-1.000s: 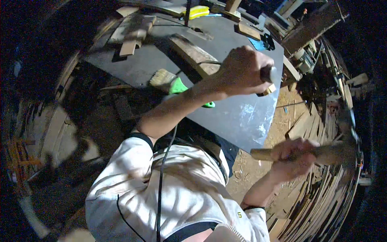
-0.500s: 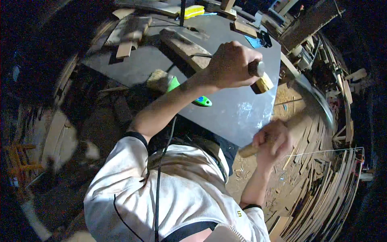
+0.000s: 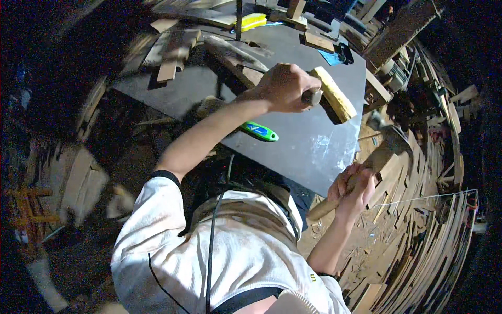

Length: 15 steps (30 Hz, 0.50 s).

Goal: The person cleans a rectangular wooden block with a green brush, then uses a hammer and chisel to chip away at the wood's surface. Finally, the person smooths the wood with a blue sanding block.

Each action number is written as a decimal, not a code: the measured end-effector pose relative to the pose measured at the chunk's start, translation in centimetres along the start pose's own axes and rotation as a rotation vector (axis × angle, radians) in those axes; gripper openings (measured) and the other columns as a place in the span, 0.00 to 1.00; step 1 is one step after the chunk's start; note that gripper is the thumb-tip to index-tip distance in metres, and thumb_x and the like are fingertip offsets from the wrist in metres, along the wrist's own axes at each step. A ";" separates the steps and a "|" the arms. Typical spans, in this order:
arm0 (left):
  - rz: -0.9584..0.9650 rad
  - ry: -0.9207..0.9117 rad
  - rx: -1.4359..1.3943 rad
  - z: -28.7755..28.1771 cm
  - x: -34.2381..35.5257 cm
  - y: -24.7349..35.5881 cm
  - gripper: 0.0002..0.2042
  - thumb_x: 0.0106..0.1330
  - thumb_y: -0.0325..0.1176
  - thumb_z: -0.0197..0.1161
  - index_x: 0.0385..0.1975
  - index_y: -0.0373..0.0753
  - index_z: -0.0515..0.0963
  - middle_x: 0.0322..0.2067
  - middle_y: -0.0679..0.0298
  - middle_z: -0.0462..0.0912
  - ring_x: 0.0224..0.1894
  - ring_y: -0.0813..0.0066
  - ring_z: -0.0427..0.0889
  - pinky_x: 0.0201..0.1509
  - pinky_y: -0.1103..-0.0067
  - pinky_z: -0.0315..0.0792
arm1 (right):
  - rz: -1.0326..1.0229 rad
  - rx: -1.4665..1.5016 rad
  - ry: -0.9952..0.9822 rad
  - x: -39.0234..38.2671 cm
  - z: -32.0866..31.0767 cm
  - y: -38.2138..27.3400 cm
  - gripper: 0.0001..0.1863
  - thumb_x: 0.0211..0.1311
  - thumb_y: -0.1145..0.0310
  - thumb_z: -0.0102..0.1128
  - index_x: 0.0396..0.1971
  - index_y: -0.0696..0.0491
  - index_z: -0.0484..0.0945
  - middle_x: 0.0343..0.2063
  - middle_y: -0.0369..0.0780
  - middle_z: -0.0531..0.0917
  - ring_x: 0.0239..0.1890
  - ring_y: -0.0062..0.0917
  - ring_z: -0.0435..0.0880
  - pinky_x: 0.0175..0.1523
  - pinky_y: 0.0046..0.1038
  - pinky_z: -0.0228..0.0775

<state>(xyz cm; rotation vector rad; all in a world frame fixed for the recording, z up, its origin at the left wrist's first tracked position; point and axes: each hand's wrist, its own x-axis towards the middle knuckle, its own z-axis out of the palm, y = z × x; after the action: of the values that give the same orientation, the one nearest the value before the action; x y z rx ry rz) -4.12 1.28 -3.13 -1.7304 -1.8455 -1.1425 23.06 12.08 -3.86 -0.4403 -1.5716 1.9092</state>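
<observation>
My left hand (image 3: 285, 88) is closed in a fist above the grey tabletop (image 3: 303, 141). From it sticks the round grey butt (image 3: 312, 98) of a chisel-like tool, whose other end is hidden. A short, pale wooden block (image 3: 335, 97) sits just right of that fist. At the table's right corner, my right hand (image 3: 355, 188) grips a hammer (image 3: 380, 154) by its wooden handle. The metal head, slightly blurred, is raised beyond the table's right edge. A green-handled brush (image 3: 260, 132) lies under my left forearm, its bristles partly covered.
Wooden boards (image 3: 178, 49) lie at the table's far left. Farther back are a yellow brush-like object (image 3: 253, 22), a wood block (image 3: 318, 42) and a blue item (image 3: 329, 57). Long strips of wood (image 3: 434, 246) are stacked on the right. A dark cord (image 3: 212, 246) hangs before my shirt.
My left hand has shifted left and slightly down with its tool, exposing more of the wooden block. The hammer head, blurred before, has swung inward to the left; my right hand has moved little.
</observation>
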 end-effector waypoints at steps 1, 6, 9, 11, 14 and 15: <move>0.015 -0.019 -0.010 0.1 -0.3 -0.1 0.09 0.56 0.36 0.65 0.21 0.41 0.73 0.19 0.56 0.78 0.24 0.52 0.81 0.28 0.63 0.74 | 0.078 0.013 0.012 0.1 -0.6 -0.1 0.21 0.75 0.49 0.48 0.34 0.55 0.69 0.15 0.34 0.69 0.11 0.16 0.66 0.13 0.21 0.60; 0.198 -0.142 0.091 0.6 -0.9 0.4 0.16 0.60 0.40 0.67 0.16 0.43 0.70 0.16 0.57 0.75 0.20 0.54 0.79 0.24 0.65 0.73 | 0.228 0.042 0.110 0.0 -1.3 3.5 0.20 0.73 0.48 0.51 0.33 0.52 0.71 0.14 0.32 0.69 0.11 0.16 0.65 0.15 0.22 0.57; 0.203 -0.138 0.096 0.1 -1.4 0.8 0.17 0.60 0.40 0.67 0.15 0.42 0.69 0.14 0.58 0.74 0.18 0.56 0.78 0.22 0.66 0.71 | 0.248 -0.005 0.139 -0.2 -0.9 3.8 0.19 0.73 0.49 0.52 0.32 0.51 0.72 0.15 0.31 0.69 0.11 0.16 0.65 0.15 0.22 0.58; 0.180 -0.125 0.106 -1.1 -1.7 1.3 0.17 0.58 0.39 0.71 0.15 0.42 0.70 0.14 0.59 0.73 0.16 0.59 0.77 0.22 0.68 0.70 | 0.229 0.025 0.118 0.0 -1.5 4.5 0.19 0.74 0.50 0.51 0.31 0.51 0.72 0.15 0.31 0.70 0.11 0.15 0.66 0.14 0.21 0.58; 0.150 -0.097 0.171 -3.6 -1.6 1.1 0.21 0.59 0.44 0.70 0.15 0.40 0.68 0.13 0.59 0.72 0.17 0.60 0.77 0.22 0.69 0.71 | 0.261 0.108 0.091 0.3 -1.9 4.6 0.18 0.74 0.51 0.51 0.33 0.51 0.72 0.13 0.31 0.68 0.11 0.15 0.65 0.13 0.20 0.57; 0.121 -0.104 0.202 -4.6 -1.3 1.2 0.22 0.58 0.49 0.71 0.15 0.40 0.69 0.14 0.58 0.72 0.17 0.59 0.77 0.23 0.69 0.71 | 0.261 0.108 0.084 0.4 -1.8 4.6 0.19 0.75 0.50 0.49 0.33 0.51 0.71 0.13 0.31 0.67 0.09 0.15 0.64 0.12 0.21 0.56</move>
<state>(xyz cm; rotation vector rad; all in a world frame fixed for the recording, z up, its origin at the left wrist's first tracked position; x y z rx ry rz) -3.90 -3.17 -0.95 -1.7859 -1.8169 -0.8045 22.76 13.23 -8.68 -0.6978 -1.4042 2.1285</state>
